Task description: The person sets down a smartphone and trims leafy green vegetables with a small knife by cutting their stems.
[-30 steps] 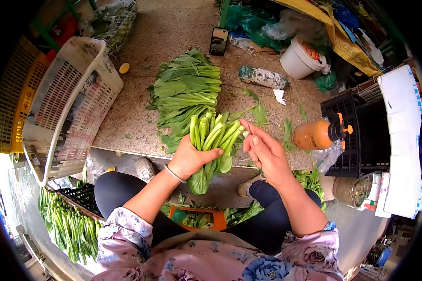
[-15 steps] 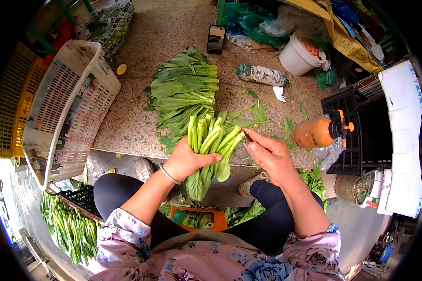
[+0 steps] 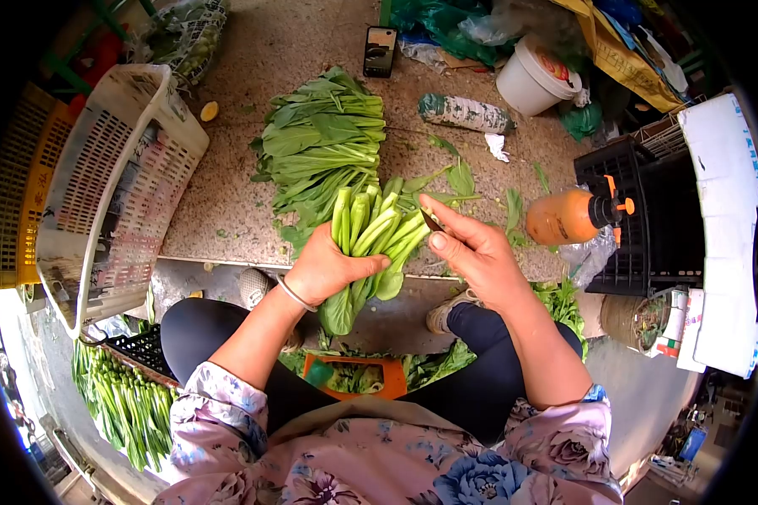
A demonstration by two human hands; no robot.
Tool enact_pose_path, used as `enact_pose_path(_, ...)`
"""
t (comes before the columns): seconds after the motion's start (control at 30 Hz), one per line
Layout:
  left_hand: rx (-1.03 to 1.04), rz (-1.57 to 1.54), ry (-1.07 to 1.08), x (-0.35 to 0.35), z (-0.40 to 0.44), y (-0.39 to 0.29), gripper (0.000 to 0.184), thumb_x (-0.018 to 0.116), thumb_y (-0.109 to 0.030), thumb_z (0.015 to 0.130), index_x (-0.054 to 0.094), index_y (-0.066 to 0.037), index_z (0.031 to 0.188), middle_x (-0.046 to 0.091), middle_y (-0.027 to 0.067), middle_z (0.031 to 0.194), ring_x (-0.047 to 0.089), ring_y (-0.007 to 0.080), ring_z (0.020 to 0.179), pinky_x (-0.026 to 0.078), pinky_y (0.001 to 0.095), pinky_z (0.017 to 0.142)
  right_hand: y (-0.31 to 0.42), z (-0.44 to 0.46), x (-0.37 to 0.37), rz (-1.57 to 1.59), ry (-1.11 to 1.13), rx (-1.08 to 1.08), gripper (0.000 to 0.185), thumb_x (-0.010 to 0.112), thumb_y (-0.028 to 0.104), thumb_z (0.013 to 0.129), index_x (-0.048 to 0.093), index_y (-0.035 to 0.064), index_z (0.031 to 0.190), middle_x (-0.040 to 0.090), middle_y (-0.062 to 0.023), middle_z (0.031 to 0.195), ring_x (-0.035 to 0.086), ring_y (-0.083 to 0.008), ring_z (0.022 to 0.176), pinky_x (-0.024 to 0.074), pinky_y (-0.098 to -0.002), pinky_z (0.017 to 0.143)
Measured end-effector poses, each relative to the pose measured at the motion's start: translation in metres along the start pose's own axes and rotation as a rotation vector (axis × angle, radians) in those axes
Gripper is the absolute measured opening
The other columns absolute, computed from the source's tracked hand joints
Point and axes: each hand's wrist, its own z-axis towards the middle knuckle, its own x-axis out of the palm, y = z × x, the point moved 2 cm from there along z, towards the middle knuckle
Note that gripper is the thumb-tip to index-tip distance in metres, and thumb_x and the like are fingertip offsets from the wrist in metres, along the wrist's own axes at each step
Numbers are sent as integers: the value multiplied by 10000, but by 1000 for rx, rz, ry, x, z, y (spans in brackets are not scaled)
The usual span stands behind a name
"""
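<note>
My left hand [image 3: 324, 268] is wrapped around a bunch of leafy green vegetables [image 3: 370, 231], thumb across the stalks. Their pale cut ends point up and away from me, and the leaves hang down below the hand. In my right hand [image 3: 478, 259] a small dark knife blade [image 3: 431, 220] is pinched between thumb and fingers, right beside the stalk ends on the bunch's right side. The knife's handle is hidden in the hand. Just beyond the bunch, a pile of the same greens [image 3: 324, 139] lies on the speckled stone surface [image 3: 219, 189].
On the left stands a white plastic basket [image 3: 114, 194]. A phone [image 3: 380, 52], a plastic-wrapped roll [image 3: 466, 114] and a white bucket [image 3: 537, 77] are at the back. An orange spray bottle [image 3: 564, 216] and black crate [image 3: 615, 227] stand right. Below sits an orange container [image 3: 392, 379].
The whole view has shifted slightly, so the stone surface and its things appear higher. My right hand has turned a little at the stalk ends, and the blade shows more plainly.
</note>
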Motion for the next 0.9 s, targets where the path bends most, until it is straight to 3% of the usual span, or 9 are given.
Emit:
enact_pose_path(0.13,12,34,7,1,-1,-1,391,702,-30,680,571,-7,1047,624,35,964,571,97,846,460,254,792,-3,2,0,-32,4,-62,430,579,236,860,479,93,1253,533,14,801,427,-38,739,389,-205,678)
enact_pose_path(0.33,10,20,19,0,0,-1,408,701,-31,678,562,-6,1060,620,38,974,570,103,863,456,261,810,4,-2,-2,35,75,178,410,580,247,858,505,86,1227,616,-48,975,509,-66,869,414,-233,777)
enact_pose_path(0.43,9,20,25,0,0,1,412,702,-31,679,559,-6,1064,618,39,981,569,105,870,453,263,817,0,0,-1,5,68,144,396,581,244,857,518,82,1213,618,-50,1009,523,-73,889,417,-237,791)
enact_pose_path(0.5,4,17,27,-1,0,2,411,701,-30,680,559,-6,1064,617,39,983,568,105,873,452,264,820,-6,4,-1,-54,-10,-68,380,579,233,859,528,80,1202,616,-24,920,510,-55,817,420,-227,752)
enact_pose_path(0.63,-43,-69,56,0,0,2,442,693,-9,683,539,-8,1096,607,46,1006,564,117,898,447,271,832,-5,5,-1,7,-35,-68,374,577,232,861,532,75,1198,611,-21,883,497,-41,793,417,-218,747)
enact_pose_path(0.67,-56,-109,58,1,-1,1,454,690,-1,683,531,-8,1108,603,49,1013,563,122,905,446,274,836,-1,4,-3,96,-49,63,373,561,203,871,513,67,1215,522,29,768,415,-20,654,335,-190,594)
enact_pose_path(0.73,-84,-129,65,2,-1,-1,463,687,7,684,525,-7,1117,601,51,1018,562,126,910,446,275,835,-2,5,-4,183,-64,193,374,545,174,880,494,58,1232,433,79,654,333,1,515,254,-162,440)
enact_pose_path(0.8,-109,-149,69,2,-1,-1,472,684,15,685,518,-6,1126,599,53,1022,561,129,915,447,277,834,-7,7,-9,186,-261,151,368,541,185,883,497,71,1230,350,93,599,259,-2,467,194,-171,398)
enact_pose_path(0.9,-127,-187,52,2,0,0,470,682,23,687,519,-7,1127,600,53,1022,563,130,912,450,275,824,-2,7,-3,294,-244,170,432,591,235,852,488,26,1215,470,40,666,386,-21,504,225,-162,408)
